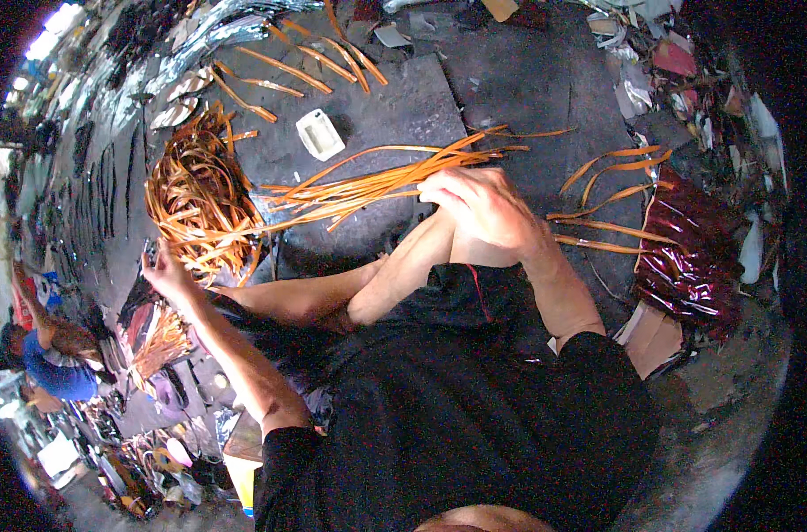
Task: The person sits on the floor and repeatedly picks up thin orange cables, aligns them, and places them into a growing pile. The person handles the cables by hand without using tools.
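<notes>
My right hand (479, 206) is closed, palm down by my raised knee, its fingertips pinching the end of a long orange-brown strip (368, 204). From there the strip runs left across a tangled pile of similar glossy strips (199, 191). My left hand (168, 273) is at the pile's near left edge, fingers bent around what looks like the strip's other end; the small size blurs this grip. Just beyond my right hand, a loose bundle of straight strips (395, 174) lies across the dark board.
A small white rectangular dish (319, 135) sits beyond the bundle. Separate strips (301, 71) lie at the far side, others (590, 241) at right beside a shiny dark-red sheet (687, 253). Another person (62, 363) sits at far left amid clutter. Scraps (634, 89) heap up at the far right.
</notes>
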Demonstrator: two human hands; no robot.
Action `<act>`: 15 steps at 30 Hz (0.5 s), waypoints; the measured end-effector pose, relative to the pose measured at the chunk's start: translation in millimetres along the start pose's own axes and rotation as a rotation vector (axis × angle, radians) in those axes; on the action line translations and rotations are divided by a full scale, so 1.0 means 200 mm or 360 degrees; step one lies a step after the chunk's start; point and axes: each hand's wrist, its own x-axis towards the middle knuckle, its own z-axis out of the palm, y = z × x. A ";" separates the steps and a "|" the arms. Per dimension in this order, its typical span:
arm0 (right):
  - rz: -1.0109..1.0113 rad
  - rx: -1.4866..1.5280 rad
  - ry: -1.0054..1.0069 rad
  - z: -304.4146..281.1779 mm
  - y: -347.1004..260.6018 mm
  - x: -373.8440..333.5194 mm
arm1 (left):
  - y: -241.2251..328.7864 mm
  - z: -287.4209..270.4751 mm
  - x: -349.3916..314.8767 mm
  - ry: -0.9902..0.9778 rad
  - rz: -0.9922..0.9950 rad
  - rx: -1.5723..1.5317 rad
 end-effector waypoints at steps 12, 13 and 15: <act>0.0453 0.0001 -0.0118 -0.13 0.10 0.01 | 0.85 0.58 -1.04 -0.1884 0.0484 -0.0455; 0.0322 -0.0461 -0.0191 -0.16 0.11 0.00 | 0.85 0.57 -1.03 -0.1875 0.0559 -0.0418; 0.0136 -0.0676 -0.0112 -0.07 0.07 0.01 | 0.90 0.55 -1.02 -0.1869 0.0710 -0.0365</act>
